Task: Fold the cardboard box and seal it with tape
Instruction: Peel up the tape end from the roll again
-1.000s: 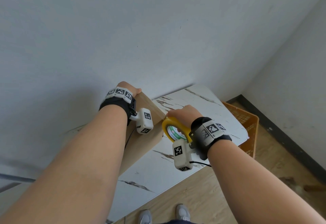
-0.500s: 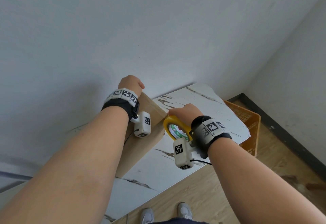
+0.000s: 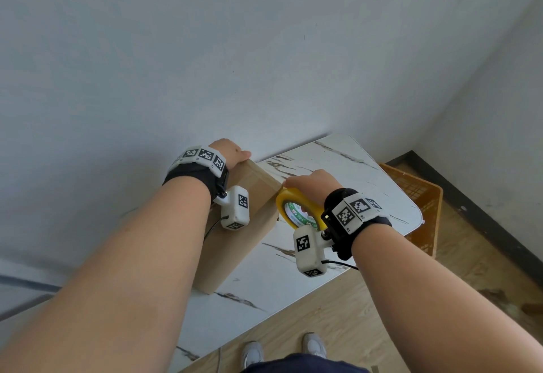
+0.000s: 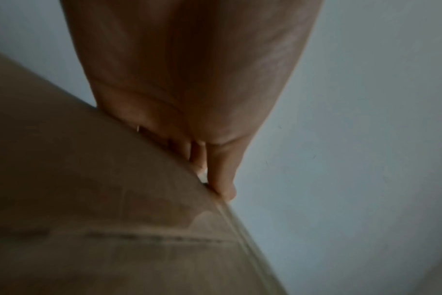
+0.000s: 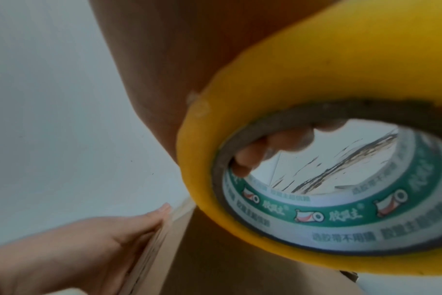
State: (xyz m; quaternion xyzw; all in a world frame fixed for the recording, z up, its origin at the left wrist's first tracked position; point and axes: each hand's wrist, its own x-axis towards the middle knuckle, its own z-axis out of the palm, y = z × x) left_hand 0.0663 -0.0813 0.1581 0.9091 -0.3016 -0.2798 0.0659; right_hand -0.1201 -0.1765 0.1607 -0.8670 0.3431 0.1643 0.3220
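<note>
Cardboard's already folded up into a proper box shape, so the folding half looks done from where I'm standing. The cardboard box (image 3: 244,220) sits on the marble-look table (image 3: 367,173), pushed up near the wall (image 3: 264,49), with its closed top facing up.

Left hand (image 3: 230,152) is resting over the far top edge of the box, fingers fairly straight and pressed flat against the far side, thumb along the top edge. Basically just bracing it so it doesn't slide around.

Right hand (image 3: 311,183) has the yellow tape roll (image 3: 296,208) properly gripped, fingers hooked through the core and curled round it. The roll is held right up against the box's top right edge, touching or as good as touching.

As for the taping: in the left wrist view there's a shiny strip running across the top over what looks like the flap seam, so I reckon tape is already laid across the top. It's blurry though, so I can't swear how far it runs. What's probably left is bringing the strip down over that edge onto the side, tearing it off the roll and rubbing it flat. Can't tell if any other seams need doing.

There's also an orange crate (image 3: 417,196) on the floor past the table.
</note>
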